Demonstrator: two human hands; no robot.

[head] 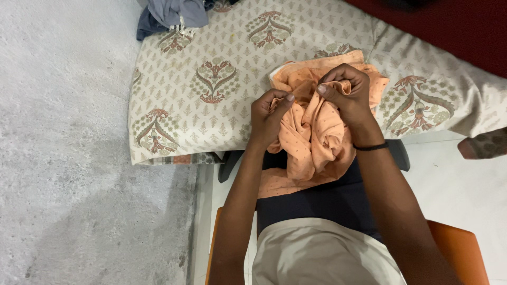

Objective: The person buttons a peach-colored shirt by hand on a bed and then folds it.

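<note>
head view: both hands, left hand (269,117) and right hand (346,92), pinching orange cloth (311,140)

Garment (311,137) lies on bedsheet (211,105), bunched clothes (174,13) behind.

The light is soft and even, and it seems to come from above. Nothing shines too bright, and there is no glare. The grey floor (79,158) on the left looks pale and a bit washed out. A soft dark shadow lies under the near edge of the patterned cloth (211,105). The far right corner is dark red and dim. The picture is sharp in the middle, so the little dots on the orange cloth (311,137) show well. The edges bend only a little.
</note>
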